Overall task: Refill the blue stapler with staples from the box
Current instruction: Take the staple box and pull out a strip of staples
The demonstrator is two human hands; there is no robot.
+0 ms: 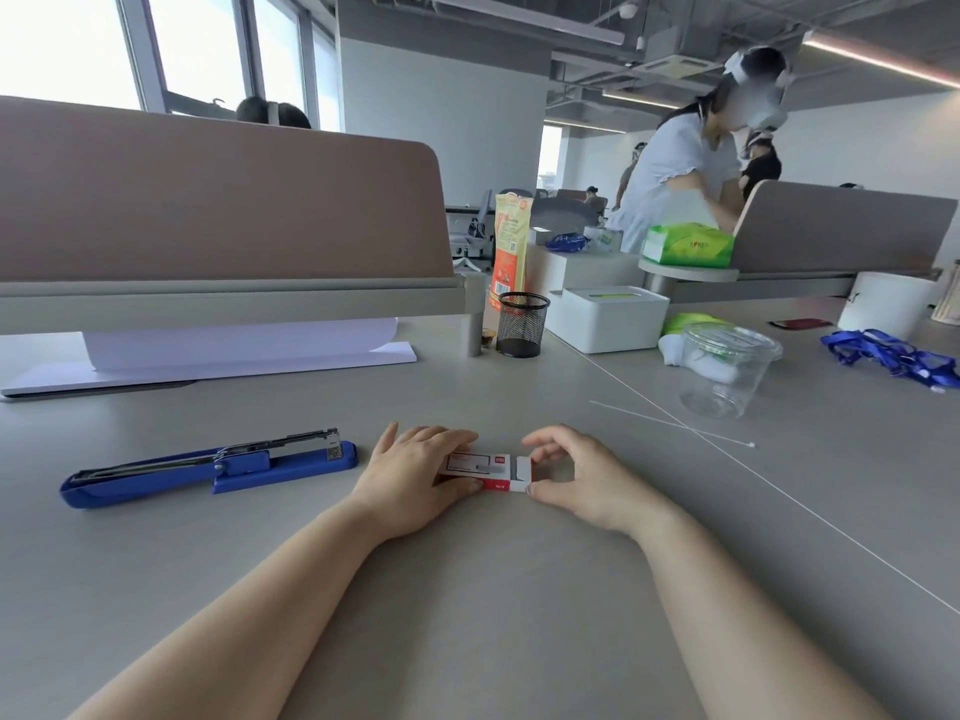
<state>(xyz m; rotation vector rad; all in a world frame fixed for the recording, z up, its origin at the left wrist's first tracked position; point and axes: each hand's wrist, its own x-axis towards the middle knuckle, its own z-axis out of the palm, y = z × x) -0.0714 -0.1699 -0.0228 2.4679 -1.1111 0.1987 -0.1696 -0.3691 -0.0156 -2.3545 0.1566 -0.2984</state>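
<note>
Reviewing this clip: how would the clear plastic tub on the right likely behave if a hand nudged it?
The clear plastic tub looks thin-walled and seems to hold nothing, so it is probably very light and would likely skid on the smooth desk. It is fairly tall, so a push near the rim might tip it. Once on its round side, it would probably roll.

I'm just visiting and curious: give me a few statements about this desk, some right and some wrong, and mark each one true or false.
1. Both hands are on the staple box. True: left hand, right hand.
2. The stapler is red. False: it is blue.
3. The stapler lies open, to the left of the hands. True.
4. The mesh cup is full of pens. False: none show in it.
5. The clear tub stands right of the hands. True.
</note>
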